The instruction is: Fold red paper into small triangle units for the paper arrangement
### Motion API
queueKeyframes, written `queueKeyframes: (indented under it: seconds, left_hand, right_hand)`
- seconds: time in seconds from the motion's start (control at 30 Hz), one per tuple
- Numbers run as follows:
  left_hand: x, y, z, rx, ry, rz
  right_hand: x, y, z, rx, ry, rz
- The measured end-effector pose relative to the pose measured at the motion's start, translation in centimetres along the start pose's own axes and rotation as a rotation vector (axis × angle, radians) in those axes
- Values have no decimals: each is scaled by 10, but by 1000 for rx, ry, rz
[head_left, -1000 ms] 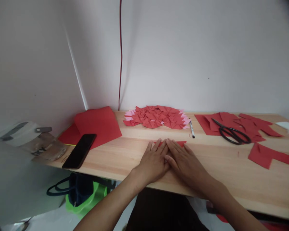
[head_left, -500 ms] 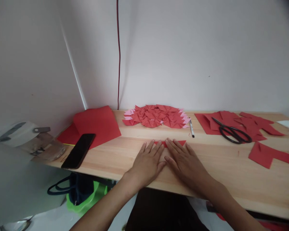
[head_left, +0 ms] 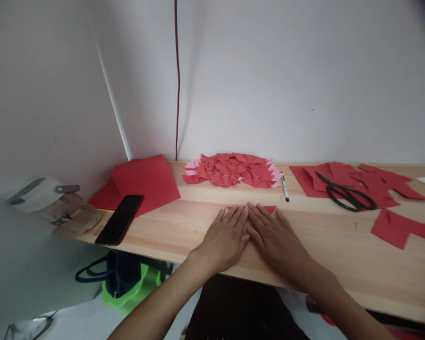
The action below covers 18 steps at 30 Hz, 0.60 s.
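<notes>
Both hands lie flat, side by side, on a small folded red paper (head_left: pixel 271 209) on the wooden table (head_left: pixel 184 226). My left hand (head_left: pixel 226 234) covers its left part, fingers stretched forward. On its right part rests my right hand (head_left: pixel 273 234), its fingers also extended, and its thumb near my left thumb. Only the paper's far edge and right corner show; the rest is hidden under the fingers. Beyond the hands sits a cluster of folded red and pink paper pieces (head_left: pixel 230 169), with a pen (head_left: pixel 285 189) at its right.
Black scissors (head_left: pixel 350 196) lie on red paper pieces (head_left: pixel 310 182) at the right, near a cut red piece (head_left: pixel 391 229). At the left are red sheets (head_left: pixel 156 184), a phone (head_left: pixel 119 220) and a clear bottle (head_left: pixel 71 210). A green container (head_left: pixel 141 288) stands below.
My left hand has moved inward against my right hand, closing the gap over the paper's middle. The whole view has shifted slightly.
</notes>
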State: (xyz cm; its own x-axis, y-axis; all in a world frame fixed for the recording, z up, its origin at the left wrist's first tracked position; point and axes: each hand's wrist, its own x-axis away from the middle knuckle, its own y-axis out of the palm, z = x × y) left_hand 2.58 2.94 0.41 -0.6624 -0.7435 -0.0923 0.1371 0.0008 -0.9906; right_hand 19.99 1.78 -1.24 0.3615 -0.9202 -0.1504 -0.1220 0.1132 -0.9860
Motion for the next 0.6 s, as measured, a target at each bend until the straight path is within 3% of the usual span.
queueKeyframes:
  seconds: [0.17, 0.47, 0.6]
  left_hand:
    - [1, 2, 0, 3, -14, 1]
    - [1, 2, 1, -25, -4, 10]
    - [1, 3, 1, -27, -9, 8]
  right_hand:
    - [3, 2, 6, 32, 19, 24]
    - [29, 3, 41, 131, 93, 103]
    - [30, 2, 40, 143, 116, 107]
